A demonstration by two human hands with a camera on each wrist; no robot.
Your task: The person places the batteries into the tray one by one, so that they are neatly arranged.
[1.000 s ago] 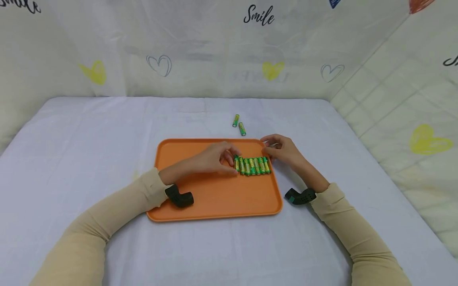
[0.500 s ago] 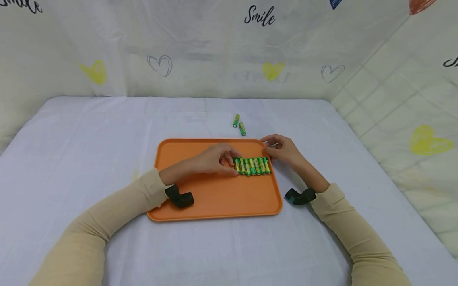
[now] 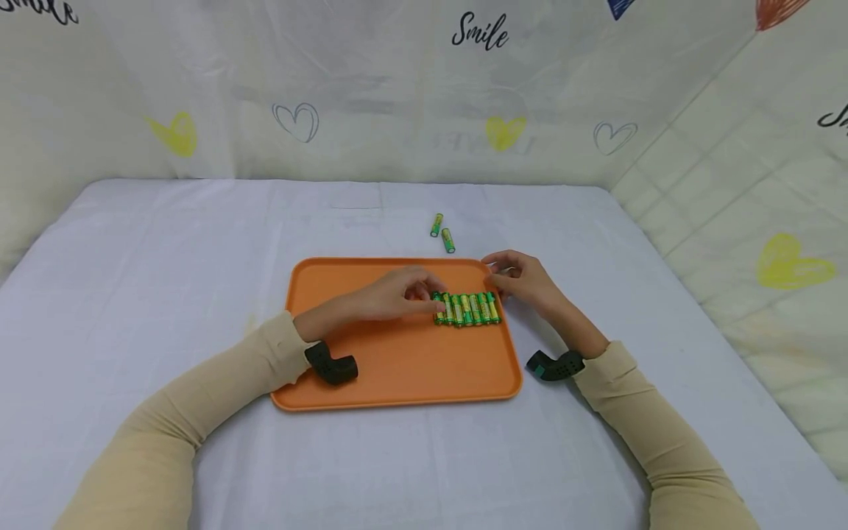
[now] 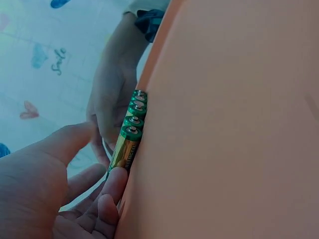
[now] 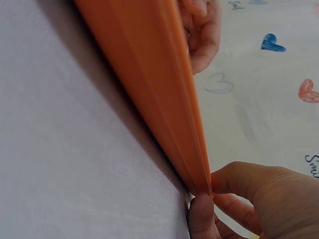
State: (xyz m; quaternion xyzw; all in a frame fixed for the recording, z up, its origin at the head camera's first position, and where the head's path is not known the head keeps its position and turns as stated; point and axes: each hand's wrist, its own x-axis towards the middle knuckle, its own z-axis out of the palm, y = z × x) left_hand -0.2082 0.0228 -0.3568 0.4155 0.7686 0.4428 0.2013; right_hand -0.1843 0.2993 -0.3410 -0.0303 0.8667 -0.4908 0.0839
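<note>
In the head view, several green and yellow batteries (image 3: 472, 310) lie side by side in a row at the right of an orange tray (image 3: 397, 368). My left hand (image 3: 394, 294) is at the row's left end, its thumb overlapping the first batteries. The left wrist view has its fingers (image 4: 115, 184) touching the nearest battery (image 4: 125, 153), while the thumb stands apart. At the tray's far right corner, my right hand (image 3: 526, 283) pinches the rim between thumb and fingers. This grip on the tray shows up close in the right wrist view.
Two loose batteries, one (image 3: 436, 224) and another (image 3: 448, 241), lie on the white tablecloth (image 3: 218, 228) beyond the tray. A white curtain (image 3: 397, 81) with hearts and lettering rises behind the table. Both wrists carry a black device, such as the left one (image 3: 331, 364).
My left thumb has shifted from the near end of the first battery up over the row. The right hand, the tray and the two loose batteries look the same.
</note>
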